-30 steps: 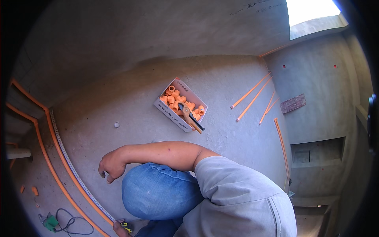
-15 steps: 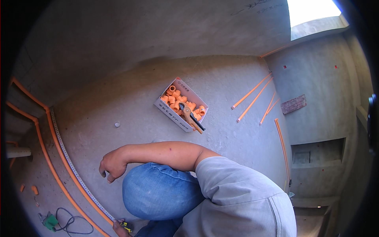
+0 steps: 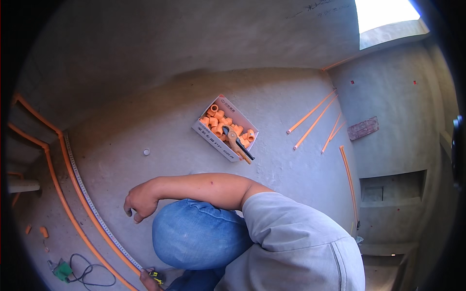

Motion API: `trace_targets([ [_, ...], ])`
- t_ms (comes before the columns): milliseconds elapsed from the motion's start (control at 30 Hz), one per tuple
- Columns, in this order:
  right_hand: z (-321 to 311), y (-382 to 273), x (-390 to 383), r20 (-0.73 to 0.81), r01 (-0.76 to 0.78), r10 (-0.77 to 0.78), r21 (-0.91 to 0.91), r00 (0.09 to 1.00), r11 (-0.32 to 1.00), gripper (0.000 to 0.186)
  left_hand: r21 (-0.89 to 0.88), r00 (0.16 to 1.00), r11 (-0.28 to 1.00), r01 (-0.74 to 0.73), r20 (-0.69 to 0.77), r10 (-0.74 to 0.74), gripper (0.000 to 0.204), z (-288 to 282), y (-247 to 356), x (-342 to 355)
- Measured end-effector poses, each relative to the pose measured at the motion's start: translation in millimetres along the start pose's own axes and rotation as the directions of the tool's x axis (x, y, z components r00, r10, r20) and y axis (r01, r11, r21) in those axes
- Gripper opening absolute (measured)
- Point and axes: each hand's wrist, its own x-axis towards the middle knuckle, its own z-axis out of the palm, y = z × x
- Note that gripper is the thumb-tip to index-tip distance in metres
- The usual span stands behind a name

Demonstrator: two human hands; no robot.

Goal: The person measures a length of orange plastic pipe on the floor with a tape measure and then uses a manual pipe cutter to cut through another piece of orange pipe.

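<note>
A tape measure with a yellow and black case (image 3: 156, 277) lies at the bottom edge, its pale blade (image 3: 92, 206) drawn out along an orange pipe (image 3: 80, 189). My left hand (image 3: 148, 281) grips the tape measure beside that pipe; the frame's edge cuts off much of this hand. Across my bent knee in blue jeans (image 3: 199, 237) reaches my right forearm. Above the floor to the left of the knee, my right hand (image 3: 142, 198) hangs with loosely bent fingers, thumb apart, holding nothing.
A carton (image 3: 213, 140) of orange pipe fittings (image 3: 221, 121) stands ahead, with an orange-handled pipe cutter (image 3: 237, 144) on top. Loose orange pipes (image 3: 315, 121) lie at the right. A second bent pipe (image 3: 60, 194), a green plug with cable (image 3: 63, 271) and small fittings (image 3: 44, 232) are at left.
The whole view has shifted very slightly, so things sit a little further right. Both hands keep their places and poses.
</note>
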Motion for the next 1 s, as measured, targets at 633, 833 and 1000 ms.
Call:
trace_targets([
  [633, -0.9, -1.4, 3.5, -0.051, 0.097, -0.098, -0.008, 0.994, 0.995, 0.044, 0.167, 0.995, 0.982, 0.087, -0.063, -0.078, 0.041, -23.5, -19.8, 14.3],
  [833, -2.4, -12.5, 4.6, 0.010, 0.016, -0.016, -0.011, 1.000, 1.000, 0.043, 0.265, 0.997, 0.964, -0.020, -0.061, 0.037, 0.049, -22.3, -25.4, 11.3],
  [1000, -2.3, -17.4, 4.0, 0.019, -0.008, 0.008, 0.005, 1.000, 1.000, 0.043, 0.258, 0.997, 0.966, -0.036, -0.051, 0.051, 0.054, -24.5, -28.8, 13.4],
])
